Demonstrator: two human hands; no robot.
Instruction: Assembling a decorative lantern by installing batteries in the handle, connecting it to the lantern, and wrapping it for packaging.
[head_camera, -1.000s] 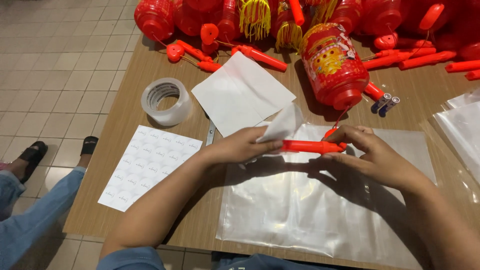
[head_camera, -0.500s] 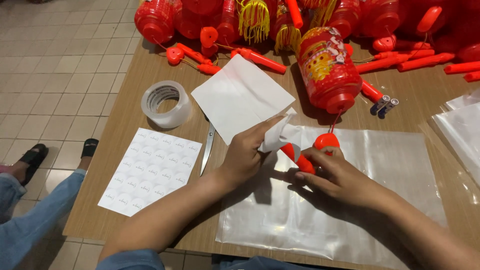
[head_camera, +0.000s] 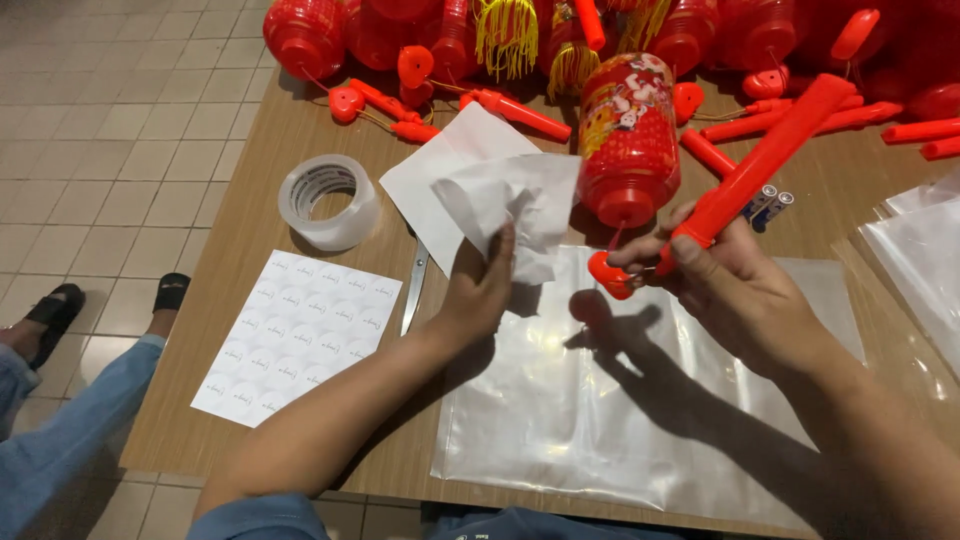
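Observation:
My right hand (head_camera: 728, 282) grips a red plastic handle stick (head_camera: 762, 160), lifted and tilted up to the right, with a small red heart piece (head_camera: 607, 274) hanging at its lower end. My left hand (head_camera: 480, 290) holds a crumpled white paper (head_camera: 510, 205) raised above the table. A red cylindrical lantern (head_camera: 628, 137) with a printed band lies just behind both hands. Below the hands a clear plastic bag (head_camera: 640, 400) lies flat on the wooden table (head_camera: 250, 190).
A roll of clear tape (head_camera: 328, 201) and a white sticker sheet (head_camera: 300, 335) lie at left, scissors (head_camera: 414, 290) beside them. Several red lanterns and handle sticks (head_camera: 520, 30) crowd the far edge. More clear bags (head_camera: 925, 250) lie at right. A person's foot in a sandal (head_camera: 55, 310) rests on the floor.
My right hand has raised the red stick from lying level to tilting up to the right. My left hand has let go of it and lifted the white paper.

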